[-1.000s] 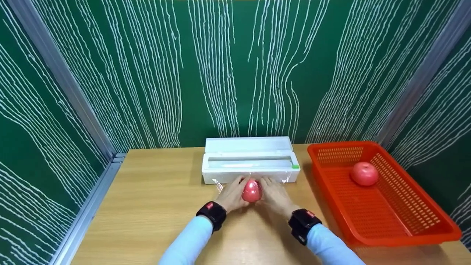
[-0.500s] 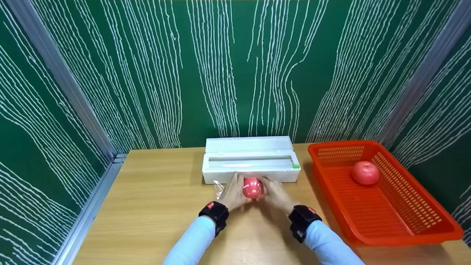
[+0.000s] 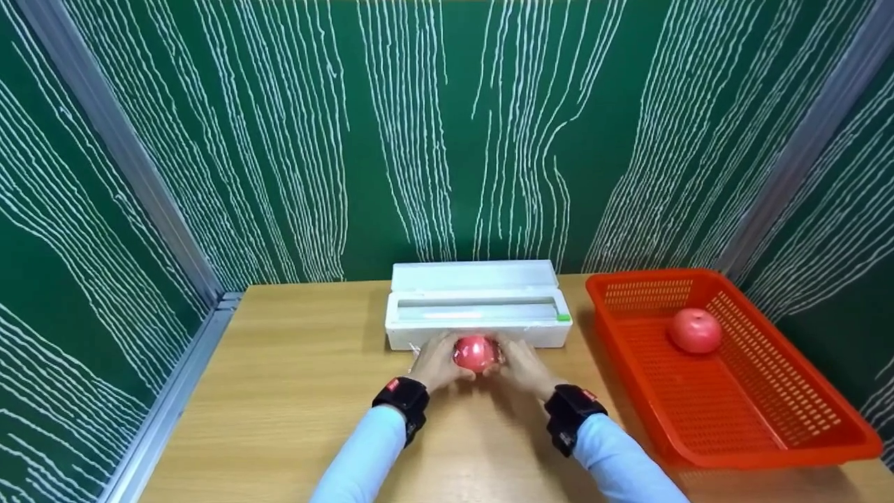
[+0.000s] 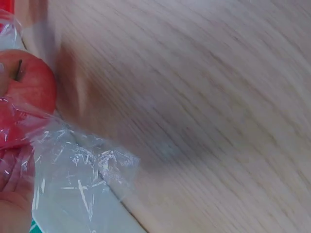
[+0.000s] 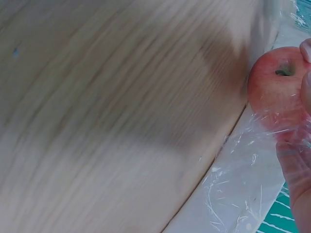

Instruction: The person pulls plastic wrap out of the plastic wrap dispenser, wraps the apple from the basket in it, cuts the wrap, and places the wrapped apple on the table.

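Note:
Between both hands is a red apple, partly covered in clear cling film. Its stem shows in both wrist views. My left hand grips the apple's left side, with the thumb toward me. On the opposite side, my right hand holds it with curled fingers. In the left wrist view, loose cling film spreads out from the apple in crumpled folds. More film hangs from it in the right wrist view. Just behind the hands stands a white cling film dispenser box with its lid raised.
To the right stands an orange-red plastic basket with another apple inside. Everything rests on a wooden table. A green wall with wavy white lines rises along the back edge.
The apple has turned a little between the hands and shifted slightly left. The hands have changed their hold around it. Less of the loose film shows beside the left hand.

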Tool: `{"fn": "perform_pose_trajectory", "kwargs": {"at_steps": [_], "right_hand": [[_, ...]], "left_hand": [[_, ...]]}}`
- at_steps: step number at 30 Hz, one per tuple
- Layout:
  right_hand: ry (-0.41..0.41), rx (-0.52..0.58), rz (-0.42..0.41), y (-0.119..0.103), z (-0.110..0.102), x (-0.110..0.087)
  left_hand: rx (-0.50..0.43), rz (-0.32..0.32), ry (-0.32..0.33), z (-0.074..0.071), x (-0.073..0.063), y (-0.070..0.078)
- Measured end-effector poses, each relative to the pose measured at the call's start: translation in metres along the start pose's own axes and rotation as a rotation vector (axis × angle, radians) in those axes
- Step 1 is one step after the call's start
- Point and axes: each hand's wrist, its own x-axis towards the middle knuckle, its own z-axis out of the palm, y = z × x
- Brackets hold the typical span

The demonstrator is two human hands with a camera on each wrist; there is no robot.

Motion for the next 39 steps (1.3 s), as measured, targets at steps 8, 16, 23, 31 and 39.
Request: {"fn": "perform_pose_trajectory", "kwargs": {"at_steps": [8, 16, 23, 31, 39], "right_hand": [[-0.059, 0.000, 0.051, 0.000, -0.001, 0.003], [-0.096, -0.010, 0.074, 0.002, -0.001, 0.010], [-0.145, -0.011, 0.144, 0.002, -0.002, 0.015], [-0.197, 0.027, 0.202, 0.001, -0.003, 0.021], [-0.248, 0.096, 0.202, 0.001, -0.010, 0.022]], "left_hand": [[-0.027, -0.002, 0.009, 0.001, 0.000, -0.003], [-0.038, -0.024, -0.027, 0.000, 0.005, 0.000], [-0.042, -0.088, -0.094, -0.003, 0.009, 0.002], [-0.147, -0.181, -0.137, -0.007, 0.011, 0.001], [0.016, -0.097, -0.054, -0.009, 0.005, 0.011]]}}
